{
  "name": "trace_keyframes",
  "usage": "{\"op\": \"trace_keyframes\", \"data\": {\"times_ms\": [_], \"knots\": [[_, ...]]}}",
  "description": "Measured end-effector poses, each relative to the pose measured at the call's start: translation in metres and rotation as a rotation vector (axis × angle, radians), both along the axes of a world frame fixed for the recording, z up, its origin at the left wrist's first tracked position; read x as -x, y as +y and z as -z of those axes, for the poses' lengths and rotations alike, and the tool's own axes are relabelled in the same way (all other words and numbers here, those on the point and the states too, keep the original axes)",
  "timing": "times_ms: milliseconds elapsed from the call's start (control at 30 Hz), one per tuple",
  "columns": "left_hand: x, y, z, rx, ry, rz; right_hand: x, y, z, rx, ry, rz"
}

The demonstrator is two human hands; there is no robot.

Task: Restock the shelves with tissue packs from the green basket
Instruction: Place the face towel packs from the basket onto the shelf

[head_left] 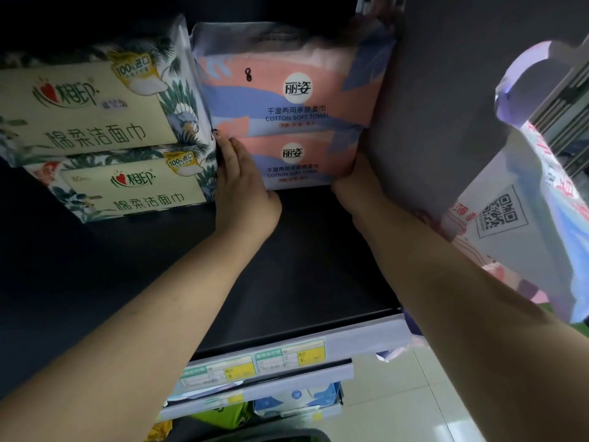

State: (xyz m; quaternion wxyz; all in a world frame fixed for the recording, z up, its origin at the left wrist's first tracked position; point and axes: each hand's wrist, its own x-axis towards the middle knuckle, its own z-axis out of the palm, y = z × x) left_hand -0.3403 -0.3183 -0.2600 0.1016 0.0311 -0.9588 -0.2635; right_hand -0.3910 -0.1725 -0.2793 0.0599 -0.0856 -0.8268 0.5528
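left hand [245,189], right hand [357,183], flanking pink packs [287,161]

Between the hands: two stacked towel packs [287,122], pink with blue and white swaths. Left of the left hand [242,189]: two cream packs [105,129] with green leaf print. Right of the right hand [357,183]: white-lavender bag [522,218], red lettering.

Shop aisle: dark shelf [302,250] stocked with packaged tissues [95,106], price labels [255,362] on edge.
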Motion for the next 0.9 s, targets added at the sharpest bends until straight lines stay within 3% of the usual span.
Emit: {"op": "trace_keyframes", "data": {"times_ms": [700,900], "knots": [[-0.009,-0.017,0.012,0.044,0.047,0.010,-0.018,-0.011,-0.001,-0.226,-0.091,-0.097],[-0.051,-0.003,0.004,0.020,-0.024,0.160,-0.061,-0.017,-0.019,-0.335,-0.025,-0.081]]}}
